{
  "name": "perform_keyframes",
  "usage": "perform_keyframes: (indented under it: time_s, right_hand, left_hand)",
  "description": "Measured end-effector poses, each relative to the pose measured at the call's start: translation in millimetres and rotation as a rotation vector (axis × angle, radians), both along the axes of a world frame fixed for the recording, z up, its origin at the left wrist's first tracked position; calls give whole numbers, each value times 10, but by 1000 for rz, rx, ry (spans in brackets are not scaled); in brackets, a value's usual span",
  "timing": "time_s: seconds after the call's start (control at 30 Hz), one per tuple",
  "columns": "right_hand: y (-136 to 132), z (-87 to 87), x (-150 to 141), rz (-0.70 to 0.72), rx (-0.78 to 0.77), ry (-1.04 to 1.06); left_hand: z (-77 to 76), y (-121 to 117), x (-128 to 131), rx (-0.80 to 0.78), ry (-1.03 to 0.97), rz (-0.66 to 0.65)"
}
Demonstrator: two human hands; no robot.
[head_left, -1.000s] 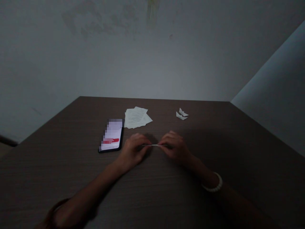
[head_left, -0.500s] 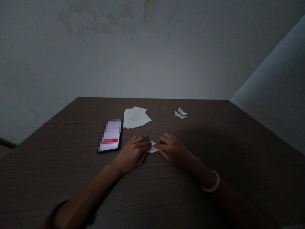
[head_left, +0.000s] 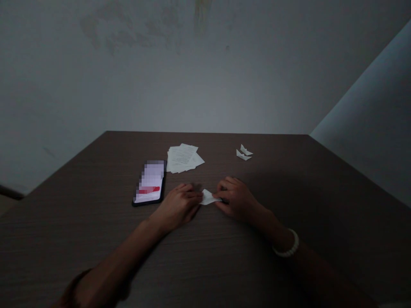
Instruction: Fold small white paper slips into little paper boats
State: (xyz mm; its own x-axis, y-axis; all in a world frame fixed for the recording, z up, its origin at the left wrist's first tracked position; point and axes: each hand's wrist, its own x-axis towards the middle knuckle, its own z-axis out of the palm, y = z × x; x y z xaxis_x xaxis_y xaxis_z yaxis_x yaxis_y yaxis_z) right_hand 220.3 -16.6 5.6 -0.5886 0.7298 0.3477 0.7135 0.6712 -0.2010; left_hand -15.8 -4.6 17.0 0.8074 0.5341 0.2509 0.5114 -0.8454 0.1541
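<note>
A small folded piece of white paper [head_left: 208, 197] lies low over the table between my hands, its top coming to a blunt point. My left hand [head_left: 182, 204] has its fingers closed on the paper's left end. On the other side, my right hand [head_left: 236, 198] pinches the right corner between thumb and fingers. The fingertips cover both ends of the paper, so only its middle shows. A white beaded bracelet [head_left: 290, 247] circles my right wrist.
A phone [head_left: 149, 183] with a lit, blurred screen lies left of my hands. Beyond it is a loose stack of printed paper sheets [head_left: 183, 158]. Two small folded paper boats [head_left: 244, 152] stand at the back right. The brown table [head_left: 205, 265] meets a stained wall [head_left: 205, 85].
My right hand has shifted slightly to the right, from the middle of the paper to its right corner. More of the paper's face shows. My left hand stays almost in place.
</note>
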Motion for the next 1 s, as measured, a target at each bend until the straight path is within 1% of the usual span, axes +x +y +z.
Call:
perform_keyframes:
  time_s: [0.13, 0.2, 0.33, 0.43, 0.6, 0.67, 0.8, 0.9, 1.0]
  right_hand:
    - [0, -15, 11, 25, 42, 0]
    - [-8, -12, 4, 43, 54, 26]
    - [-17, -8, -33, 61, 43, 176]
    - [-1, -36, -49, 68, 51, 270]
    - [25, -84, -53, 75, 73, 313]
    - [20, -79, -60, 56, 64, 345]
    - [9, -51, -73, -5, 35, 426]
    - [8, -38, -71, -27, 46, 455]
    - [2, -29, -74, -6, 50, 464]
  left_hand:
    - [-21, -10, 9, 43, -23, 22]
    - [-36, -18, 19, 40, -85, 42]
    - [-36, -29, 27, -52, -297, 95]
    - [-14, -30, 24, -119, -411, 153]
    - [20, -33, 34, -197, -469, 183]
    - [29, -36, 43, -239, -473, 197]
    - [33, -36, 53, -301, -500, 265]
    - [33, -44, 56, -281, -566, 260]
    - [42, -61, 62, -221, -647, 236]
